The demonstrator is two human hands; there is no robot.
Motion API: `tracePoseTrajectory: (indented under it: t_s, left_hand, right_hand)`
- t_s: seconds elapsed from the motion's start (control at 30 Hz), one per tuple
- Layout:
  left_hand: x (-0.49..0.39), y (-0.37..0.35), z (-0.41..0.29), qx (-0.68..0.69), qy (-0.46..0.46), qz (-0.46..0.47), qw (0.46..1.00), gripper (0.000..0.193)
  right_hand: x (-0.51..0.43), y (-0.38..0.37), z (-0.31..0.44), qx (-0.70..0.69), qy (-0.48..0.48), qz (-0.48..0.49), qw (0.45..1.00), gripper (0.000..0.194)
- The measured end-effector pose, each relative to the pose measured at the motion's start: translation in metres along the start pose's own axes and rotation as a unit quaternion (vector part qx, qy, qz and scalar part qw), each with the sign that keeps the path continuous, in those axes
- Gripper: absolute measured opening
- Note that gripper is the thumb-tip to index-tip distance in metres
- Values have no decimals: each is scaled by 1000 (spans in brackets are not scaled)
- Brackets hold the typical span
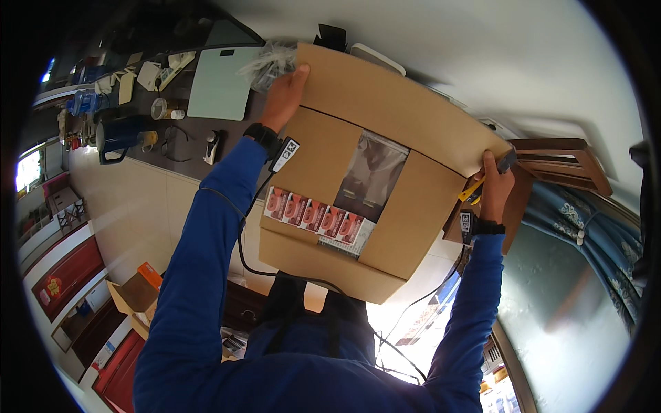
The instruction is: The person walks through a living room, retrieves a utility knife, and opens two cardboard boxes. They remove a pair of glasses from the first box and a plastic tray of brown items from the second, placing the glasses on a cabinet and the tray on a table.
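Before me is a large cardboard box (387, 227), its long far flap (392, 103) raised. My left hand (285, 95) grips the flap's left end, thumb on the near face. At the right end, my right hand (497, 180) pinches the flap's corner and also holds a yellow-and-black tool (471, 191), apparently a utility knife. Between the two inner flaps, a clear plastic bag (379, 160) shows over dark contents. A row of several small red-and-white packs (314, 216) lies along the near side, over a printed sheet (356, 245) that bears writing.
Left of the box, a dark tabletop (199, 137) carries a pale green flat panel (222, 85), eyeglasses (175, 143), an electric shaver (211, 147) and a blue pitcher (121, 137). A wooden chair (560, 160) stands at right. Black cables (289, 275) hang from both wrists.
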State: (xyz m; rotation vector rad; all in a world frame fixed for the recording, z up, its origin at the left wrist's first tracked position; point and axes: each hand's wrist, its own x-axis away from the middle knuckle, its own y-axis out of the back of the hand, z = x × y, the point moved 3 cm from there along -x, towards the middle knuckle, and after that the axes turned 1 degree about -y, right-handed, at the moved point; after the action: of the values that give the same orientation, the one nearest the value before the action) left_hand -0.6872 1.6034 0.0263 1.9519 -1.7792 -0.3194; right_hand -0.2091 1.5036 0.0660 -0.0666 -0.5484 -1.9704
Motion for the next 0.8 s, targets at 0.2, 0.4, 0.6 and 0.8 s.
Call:
tracePoseTrajectory:
  t_s: [0.2,0.4,0.6,0.8]
  left_hand:
    - [-21,-11,10,-108,25,6,994,74]
    - [-21,-14,12,-105,65,10,992,59]
    - [36,-2,-12,-118,-43,-115,985,41]
    - [148,-25,-21,-171,-206,138,954,40]
  right_hand:
    - [-36,-14,-9,55,-18,1,998,31]
    - [-61,-14,-22,83,-47,28,995,41]
    - [-38,-5,-12,43,-38,17,998,39]
    - [-12,-2,-3,-11,-50,11,999,34]
